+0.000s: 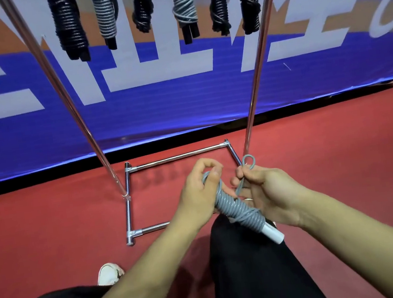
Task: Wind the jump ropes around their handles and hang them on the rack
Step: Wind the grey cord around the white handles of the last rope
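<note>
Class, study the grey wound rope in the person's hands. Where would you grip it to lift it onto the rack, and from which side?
Probably the coiled middle of the grey rope, wrapped round from the person's left. The bundle lies slanted, its bare white handle end pointing down toward the person. The small loop the right hand pinches stays free at the top for hanging. The left hand grips the upper end.

left hand [202, 193] grips wound grey jump rope [238, 208] | right hand [268, 189] pinches its loop [249, 161] | six bundles [69, 23] on rack [179, 156]
</note>
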Tool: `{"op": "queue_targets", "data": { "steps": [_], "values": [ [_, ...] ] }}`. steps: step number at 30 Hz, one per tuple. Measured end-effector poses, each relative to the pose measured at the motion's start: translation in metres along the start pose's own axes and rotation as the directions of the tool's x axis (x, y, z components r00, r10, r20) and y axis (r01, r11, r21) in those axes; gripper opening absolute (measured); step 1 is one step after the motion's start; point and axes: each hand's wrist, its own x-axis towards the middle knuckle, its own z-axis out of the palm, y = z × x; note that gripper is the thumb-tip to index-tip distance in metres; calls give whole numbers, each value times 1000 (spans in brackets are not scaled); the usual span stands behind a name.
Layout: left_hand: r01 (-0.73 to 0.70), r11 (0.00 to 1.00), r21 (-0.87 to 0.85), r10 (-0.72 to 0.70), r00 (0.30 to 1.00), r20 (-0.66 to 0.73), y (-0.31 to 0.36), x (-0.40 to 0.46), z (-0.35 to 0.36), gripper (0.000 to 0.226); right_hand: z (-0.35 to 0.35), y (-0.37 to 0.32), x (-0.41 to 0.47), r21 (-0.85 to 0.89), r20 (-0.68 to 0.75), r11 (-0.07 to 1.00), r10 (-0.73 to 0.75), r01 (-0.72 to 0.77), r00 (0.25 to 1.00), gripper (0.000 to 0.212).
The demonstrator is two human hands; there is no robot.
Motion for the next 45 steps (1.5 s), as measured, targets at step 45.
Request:
{"op": "queue_targets", "data": {
  "steps": [45],
  "values": [
    [188,927,-325,-314,862,-398,-44,-70,22,14,25,64,-3,-920,134,306,-342,245,930,46]
  ]
}}
